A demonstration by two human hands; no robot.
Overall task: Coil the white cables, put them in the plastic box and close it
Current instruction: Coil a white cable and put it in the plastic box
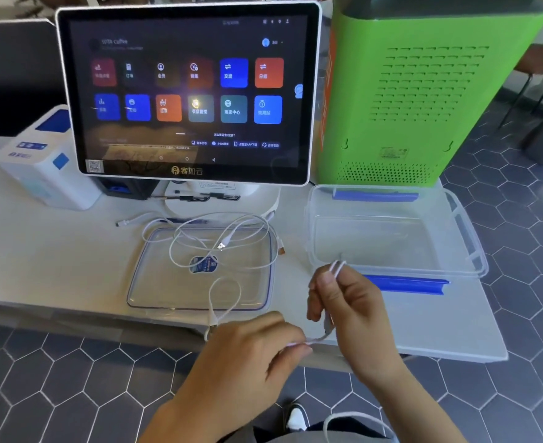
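While the right hand (343, 302) pinches a folded bend of thin white cable (335, 268) near the empty clear plastic box (474, 247) with blue clips, the left hand (263, 353) grips the same cable at its fingertips, below the table edge. Seemingly 2 more white cables (225, 244) lie loosely looped over the clear rectangular lid (155, 292), beside the box on the white table (40, 257).

This looks like a shop or café counter. A point-of-sale touchscreen (187, 91) stands at the far middle of a white counter (56, 251), showing coloured app tiles and Chinese labels. A small white and blue printer (43, 164) sits to its left, a tall green vented machine (423, 91) to its right. Grey hexagonal floor tiles (72, 378) lie below.
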